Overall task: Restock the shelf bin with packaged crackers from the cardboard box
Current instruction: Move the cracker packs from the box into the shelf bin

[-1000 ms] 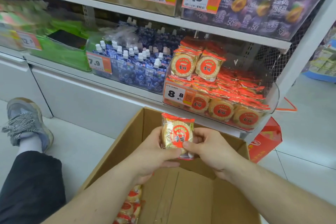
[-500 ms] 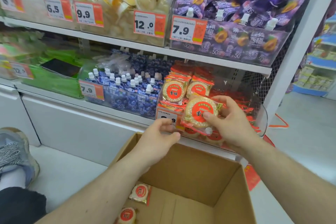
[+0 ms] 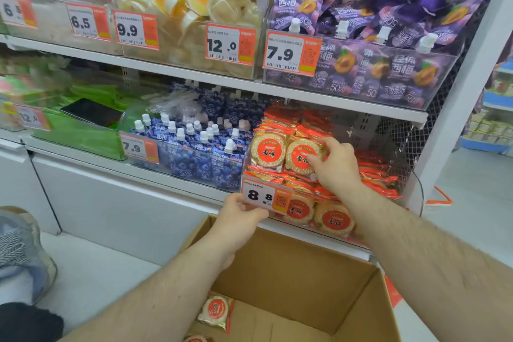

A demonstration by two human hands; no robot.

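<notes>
My right hand [image 3: 337, 165] grips a cracker pack [image 3: 301, 157] with a red round label and sets it upright inside the clear shelf bin [image 3: 413, 189], beside another upright cracker pack [image 3: 268, 150]. Several more packs lie stacked in the bin. My left hand [image 3: 238, 215] holds the bin's front lower edge at the 8.8 price tag [image 3: 262, 197], fingers curled under it. The open cardboard box [image 3: 294, 261] sits on the floor below, with two cracker packs [image 3: 216, 311] visible on its bottom.
A bin of blue spouted pouches [image 3: 194, 153] stands left of the cracker bin. Green packs with a dark phone [image 3: 91, 112] on top lie further left. Jelly cups and purple pouches [image 3: 361, 64] fill the shelf above. My shoe [image 3: 19, 247] rests on the floor at left.
My right hand carried the cracker pack from above the box up into the shelf bin. My left hand let go of the pack and moved to the bin's front edge.
</notes>
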